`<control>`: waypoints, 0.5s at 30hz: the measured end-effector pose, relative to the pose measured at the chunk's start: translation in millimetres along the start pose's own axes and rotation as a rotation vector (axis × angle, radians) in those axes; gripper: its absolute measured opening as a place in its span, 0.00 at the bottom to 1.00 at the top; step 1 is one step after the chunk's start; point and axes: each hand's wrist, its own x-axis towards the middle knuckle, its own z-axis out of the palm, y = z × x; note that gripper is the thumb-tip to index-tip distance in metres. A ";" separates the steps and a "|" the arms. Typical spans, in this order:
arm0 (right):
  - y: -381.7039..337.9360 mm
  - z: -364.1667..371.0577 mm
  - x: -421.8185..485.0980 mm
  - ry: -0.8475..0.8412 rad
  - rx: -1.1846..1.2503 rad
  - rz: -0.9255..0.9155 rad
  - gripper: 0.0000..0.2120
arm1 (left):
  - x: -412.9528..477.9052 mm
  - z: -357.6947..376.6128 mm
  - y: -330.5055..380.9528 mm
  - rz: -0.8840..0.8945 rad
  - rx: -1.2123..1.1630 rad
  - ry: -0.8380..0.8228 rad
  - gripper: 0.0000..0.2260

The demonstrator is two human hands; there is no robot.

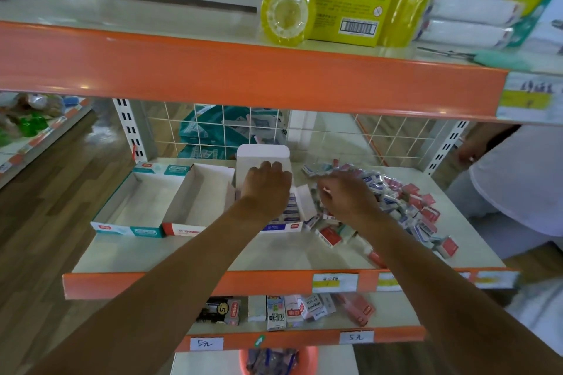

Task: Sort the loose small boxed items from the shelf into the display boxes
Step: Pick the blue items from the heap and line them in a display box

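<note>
Main worry here is the pile. The loose small boxes (408, 204) are heaped on the right side of the shelf (182, 253), and a few strays sit close to its front edge. One careless rake and I'd guess they go over the lip.

The right hand (347, 196) is dug into the near side of that heap with its fingers curled, apparently pinching a box or two, though which ones is hidden. The left hand (268, 189) is over the blue display box (281, 227), knuckles up and fingers bent down against its upright white flap (263, 152). I can't tell if it's holding anything.

Second risk is mis-sorting. The heap mixes red, blue and teal packs, and a multi-box grab could land the wrong colour in the blue one, which is partly filled. The teal display box (128, 230) and red display box (182, 230) look empty and light, so a bump could shove them along.
</note>
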 end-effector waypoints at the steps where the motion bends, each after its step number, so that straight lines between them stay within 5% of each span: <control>1: 6.2 -1.4 -2.3 0.023 -0.026 0.032 0.10 | 0.5 -1.1 4.1 0.010 0.000 -0.004 0.13; 15: 8.1 0.3 4.3 -0.015 -0.076 0.098 0.17 | -10.4 -1.4 4.5 -0.044 0.003 -0.035 0.14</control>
